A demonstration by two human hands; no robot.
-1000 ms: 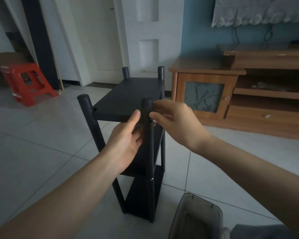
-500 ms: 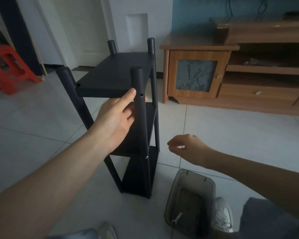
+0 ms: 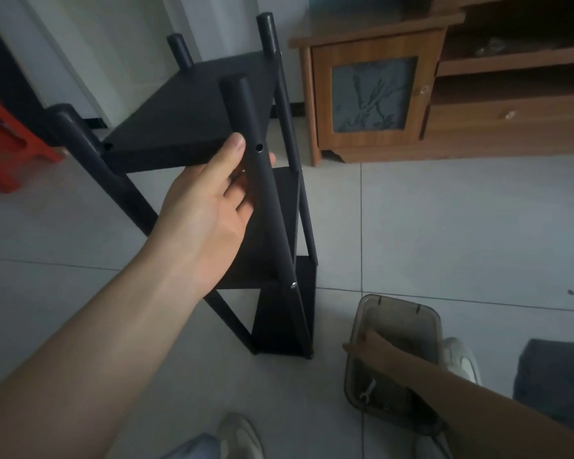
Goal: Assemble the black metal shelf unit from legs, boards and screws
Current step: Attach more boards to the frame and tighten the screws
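- Room: pale tiled floor [image 3: 444, 233], a wooden cabinet [image 3: 375, 94] against the far wall, a red stool [image 3: 4, 140] at the left edge. Dim light.
- Shelf unit [image 3: 193, 117]: stands upright on the floor, well in front of the cabinet; four legs up, three boards in place. One screw [image 3: 293, 285] shows low on the near right leg [image 3: 262, 180]; the screw hole [image 3: 259, 147] at top-board level on that leg is empty.
- Change: a second ago the right hand was up at that hole beside the left; it has since dropped away to the clear parts tray [image 3: 421, 326] on the floor by the unit's near right foot. Judgement: fetching the next screw or the tool, so the top corner is not yet fastened.
- Left hand [image 3: 209, 200]: grip wrapped round the near right leg just below the empty hole, thumb along the leg's left side, fingertips showing past its right; steadying the frame, as before.
- Right hand [image 3: 371, 346]: reaching into the tray at its left wall. Fingers blurred; cannot tell whether the grip is spread or has anything.
- Small: a hex key [image 3: 368, 390] lies at the tray's near end.
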